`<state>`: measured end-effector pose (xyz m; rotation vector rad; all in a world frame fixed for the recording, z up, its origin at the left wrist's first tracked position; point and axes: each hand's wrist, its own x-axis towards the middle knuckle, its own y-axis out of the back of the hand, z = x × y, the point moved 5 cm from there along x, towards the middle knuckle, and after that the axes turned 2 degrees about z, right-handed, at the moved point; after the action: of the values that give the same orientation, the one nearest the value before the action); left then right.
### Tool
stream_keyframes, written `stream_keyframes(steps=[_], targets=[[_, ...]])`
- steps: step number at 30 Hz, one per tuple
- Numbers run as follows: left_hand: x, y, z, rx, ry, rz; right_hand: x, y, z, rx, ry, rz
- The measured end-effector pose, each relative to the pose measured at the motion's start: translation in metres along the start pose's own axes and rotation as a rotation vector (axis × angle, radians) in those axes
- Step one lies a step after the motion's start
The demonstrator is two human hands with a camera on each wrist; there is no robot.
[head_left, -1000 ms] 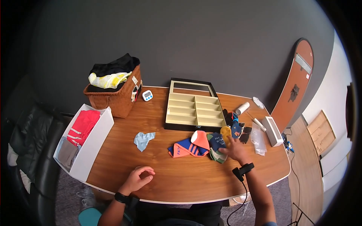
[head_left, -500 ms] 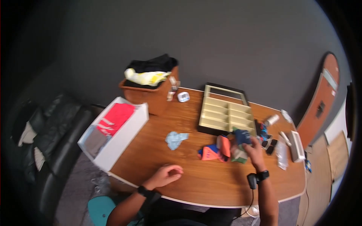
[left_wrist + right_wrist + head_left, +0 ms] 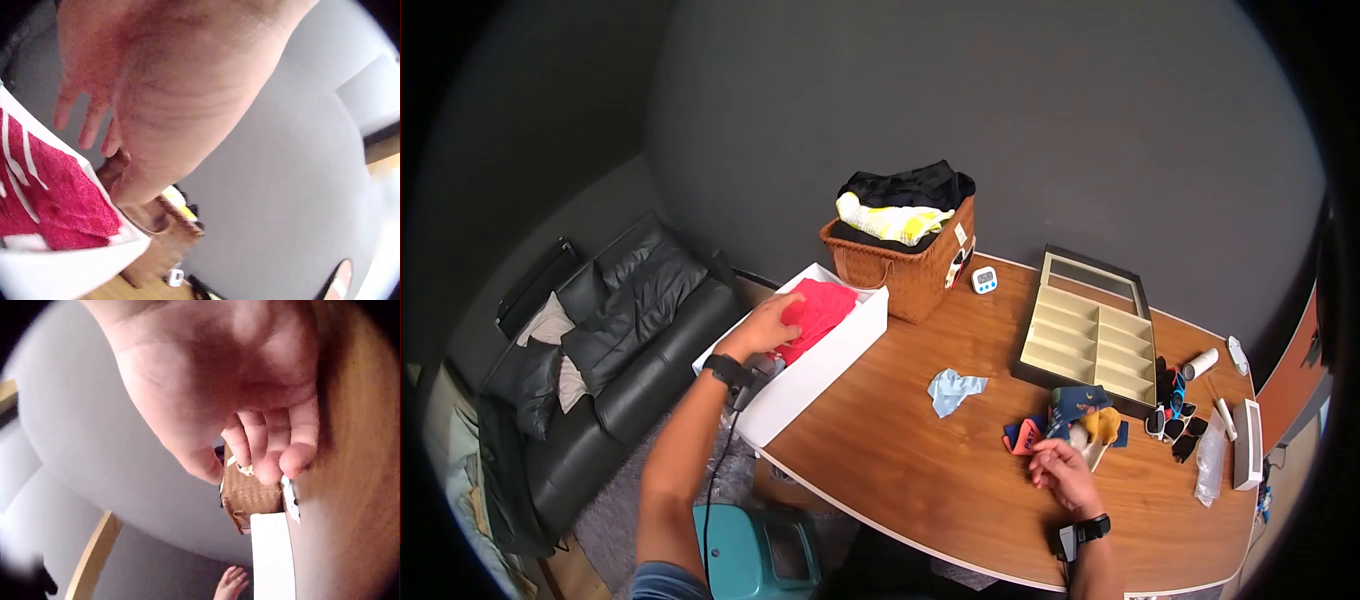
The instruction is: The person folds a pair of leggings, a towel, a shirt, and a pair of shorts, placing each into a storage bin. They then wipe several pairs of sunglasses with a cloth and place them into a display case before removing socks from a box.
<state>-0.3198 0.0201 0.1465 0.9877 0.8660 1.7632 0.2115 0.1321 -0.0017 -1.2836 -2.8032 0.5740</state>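
Note:
My left hand (image 3: 765,328) is over the white box (image 3: 820,385), fingers extended and slightly bent above a red garment (image 3: 820,315) with white stripes. The left wrist view shows the hand (image 3: 175,94) above the box's far end, with no cloth between its fingers. My right hand (image 3: 1068,478) has loosely curled fingers and holds nothing. Just beyond its fingertips lies a pile of colourful folded socks: a navy patterned one (image 3: 1075,405), a mustard one (image 3: 1106,427) and a coral one (image 3: 1027,437). In the right wrist view the palm (image 3: 219,369) faces the camera.
A brown woven basket (image 3: 910,285) heaped with clothes stands behind the box, beside a white timer (image 3: 984,280). A light blue cloth (image 3: 953,391) lies mid-table. Rightward are a compartment case (image 3: 1060,340), sunglasses (image 3: 1175,428), a lint roller (image 3: 1200,364) and a narrow white box (image 3: 1247,445).
The head view has turned left. My left hand has moved from the table's front to over the white box. My right hand has let go of the navy sock and drawn back slightly.

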Motion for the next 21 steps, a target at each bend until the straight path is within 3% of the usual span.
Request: stream_keyframes(steps=[1, 3, 7, 11, 15, 17, 21], targets=[[0.005, 0.002, -0.008, 0.006, -0.008, -0.001, 0.003, 0.008, 0.014, -0.007, -0.074, -0.022], [0.01, -0.02, -0.025, 0.028, 0.168, -0.333, 0.001, 0.009, 0.01, 0.058, -0.068, -0.041], [0.024, -0.071, -0.056, 0.25, 0.264, -0.554, -0.003, 0.012, 0.007, 0.164, -0.086, -0.057], [0.024, -0.071, -0.035, 0.265, 0.372, -0.676, -0.002, 0.011, 0.007, 0.147, -0.117, -0.083], [0.024, -0.071, -0.024, 0.332, 0.404, -0.697, -0.001, 0.012, 0.008, 0.152, -0.121, -0.111], [0.029, -0.086, -0.043, 0.539, 0.26, -0.531, -0.002, 0.012, 0.008, 0.14, -0.124, -0.107], [0.037, -0.096, -0.053, 0.532, 0.157, -0.425, -0.002, 0.013, 0.009, 0.126, -0.137, -0.105]])
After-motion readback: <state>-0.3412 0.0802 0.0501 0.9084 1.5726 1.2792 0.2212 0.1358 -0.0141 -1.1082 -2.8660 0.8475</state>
